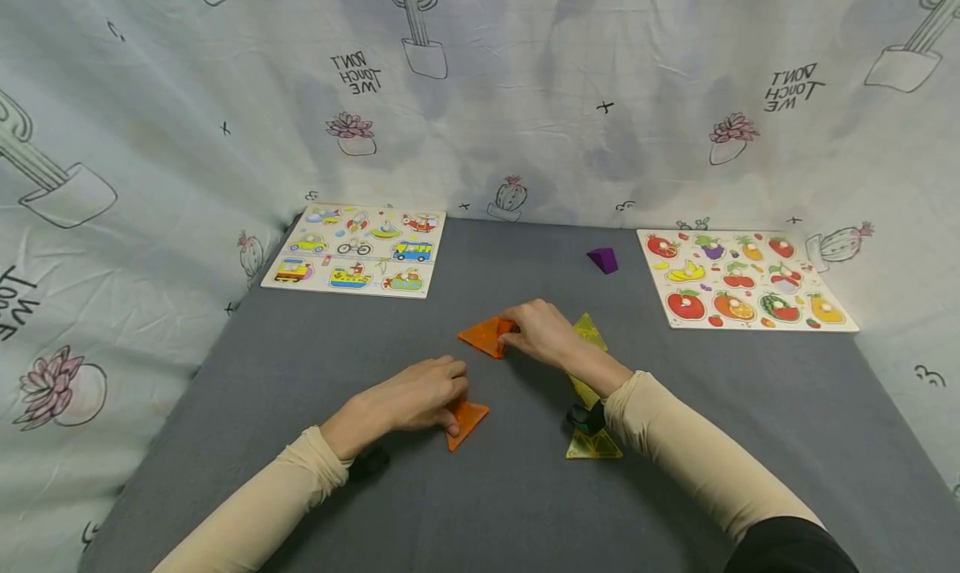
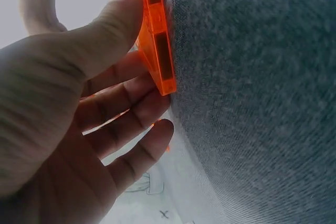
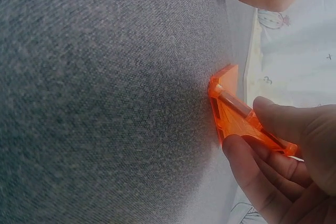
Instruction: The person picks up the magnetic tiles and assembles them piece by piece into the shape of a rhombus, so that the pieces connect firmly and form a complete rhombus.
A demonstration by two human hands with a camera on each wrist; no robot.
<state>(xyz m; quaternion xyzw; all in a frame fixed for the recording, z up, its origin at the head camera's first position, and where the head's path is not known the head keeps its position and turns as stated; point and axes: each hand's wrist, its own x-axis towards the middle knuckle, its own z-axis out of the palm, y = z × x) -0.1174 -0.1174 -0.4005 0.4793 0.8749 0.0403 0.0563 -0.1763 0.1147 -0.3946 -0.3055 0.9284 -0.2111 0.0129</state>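
Observation:
My left hand pinches an orange see-through triangular tile low over the grey table. In the left wrist view, the thumb lies on one face of this magnetic-looking tile, with fingers behind it. Farther back, my right hand holds orange triangular tiles by their right side. The right wrist view shows thumb and fingers gripping a tilted orange tile; another orange tile seems joined to it at the table. The right hand partly hides them. The two hands' orange pieces are apart.
Yellow triangular tiles lie in a column, partly under the right forearm. A purple piece stands farther back. Picture boards with vehicles and fruit lie at the back left and right. A printed cloth hangs behind.

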